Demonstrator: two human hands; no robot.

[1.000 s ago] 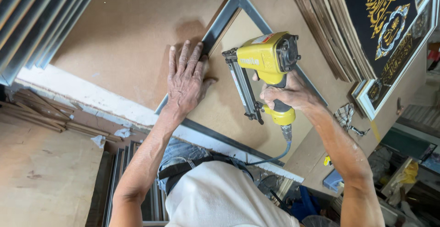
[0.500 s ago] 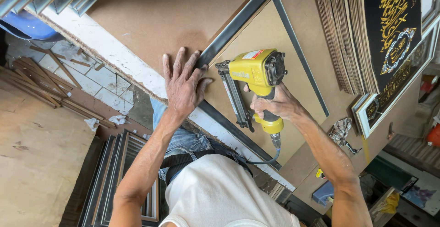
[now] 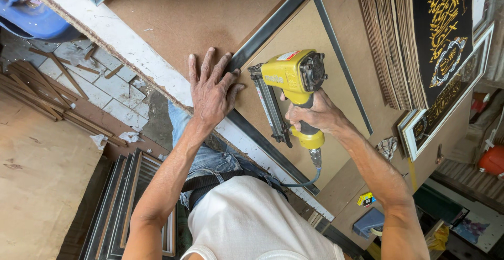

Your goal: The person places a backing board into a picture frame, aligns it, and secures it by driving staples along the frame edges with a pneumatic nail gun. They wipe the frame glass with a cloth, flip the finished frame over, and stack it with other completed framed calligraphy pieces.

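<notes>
Nail gun (image 3: 292,76) inside right-hand fingers (image 3: 300,114)

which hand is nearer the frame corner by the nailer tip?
Left. The left hand lies flat at that corner of the frame; the right hand grips the nailer handle, farther off.

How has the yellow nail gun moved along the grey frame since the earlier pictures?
Yes. The yellow nail gun has moved toward the left hand, its nose now close to the grey frame's left corner.

Frame (image 3: 336,66) lies on bench (image 3: 173,13); nailer (image 3: 291,84) right of left hand (image 3: 212,92).
</notes>
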